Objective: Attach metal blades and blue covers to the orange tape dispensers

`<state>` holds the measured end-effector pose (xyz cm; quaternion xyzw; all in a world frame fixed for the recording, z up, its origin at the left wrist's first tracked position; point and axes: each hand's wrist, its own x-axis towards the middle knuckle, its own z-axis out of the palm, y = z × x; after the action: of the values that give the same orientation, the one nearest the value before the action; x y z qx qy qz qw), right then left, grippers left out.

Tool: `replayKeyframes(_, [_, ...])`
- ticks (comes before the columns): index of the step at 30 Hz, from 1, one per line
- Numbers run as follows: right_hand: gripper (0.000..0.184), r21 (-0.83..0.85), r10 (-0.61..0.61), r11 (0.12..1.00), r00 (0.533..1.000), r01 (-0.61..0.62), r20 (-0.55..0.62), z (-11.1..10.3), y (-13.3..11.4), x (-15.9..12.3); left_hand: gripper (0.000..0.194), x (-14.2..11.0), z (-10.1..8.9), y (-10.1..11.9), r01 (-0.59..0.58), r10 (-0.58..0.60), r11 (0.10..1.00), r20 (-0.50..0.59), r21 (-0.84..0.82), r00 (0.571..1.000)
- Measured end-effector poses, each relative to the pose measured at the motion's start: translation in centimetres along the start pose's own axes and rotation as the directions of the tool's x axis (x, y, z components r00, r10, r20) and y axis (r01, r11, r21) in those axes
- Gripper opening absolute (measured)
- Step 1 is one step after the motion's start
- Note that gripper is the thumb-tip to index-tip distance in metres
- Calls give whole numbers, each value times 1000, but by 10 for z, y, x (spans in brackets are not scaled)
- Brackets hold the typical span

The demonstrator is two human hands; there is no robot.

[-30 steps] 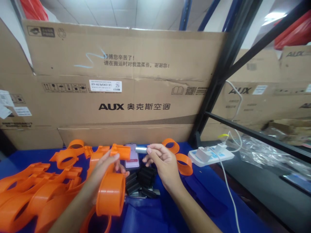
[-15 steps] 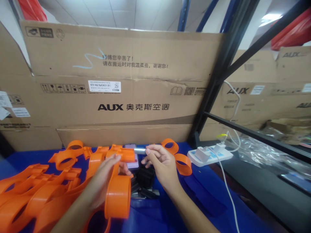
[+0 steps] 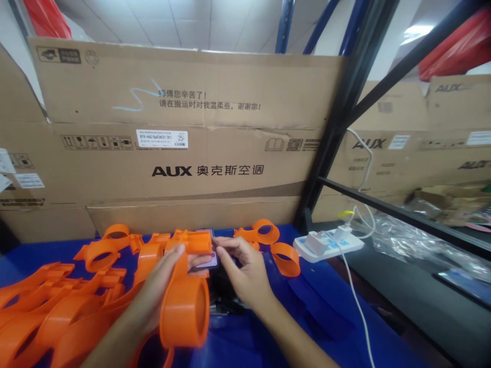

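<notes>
Your left hand is clamping an orange part; your right hand is nearing its end, finger grip unclear, the silver rod no longer plainly showing.

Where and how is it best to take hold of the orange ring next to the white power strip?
Take the orange ring by its upper wall, from above, probably thumb inside and fingers outside: it is a thin band with its opening visible. The right side seems tighter, because the white power strip lies close there.
</notes>
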<state>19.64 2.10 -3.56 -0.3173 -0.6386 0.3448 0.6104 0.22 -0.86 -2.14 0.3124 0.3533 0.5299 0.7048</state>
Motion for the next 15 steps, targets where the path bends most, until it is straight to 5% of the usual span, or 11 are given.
replayKeyframes(4, [10,-111,-113,985,980,132,162,4,-2,-3,47,17,-17,-7,30,-17,990,93,-134,995])
replayKeyframes(7, [16,-140,-154,974,972,180,176,4,-5,-3,49,24,-24,-9,25,-10,985,90,-172,996])
replayKeyframes(12, [38,-219,-98,965,973,144,211,1,-8,1,45,24,-30,-6,141,-139,989,64,-40,988])
replayKeyframes(15, [20,-226,-35,970,967,94,254,-4,-6,5,43,25,-32,-4,193,-193,981,43,21,980])
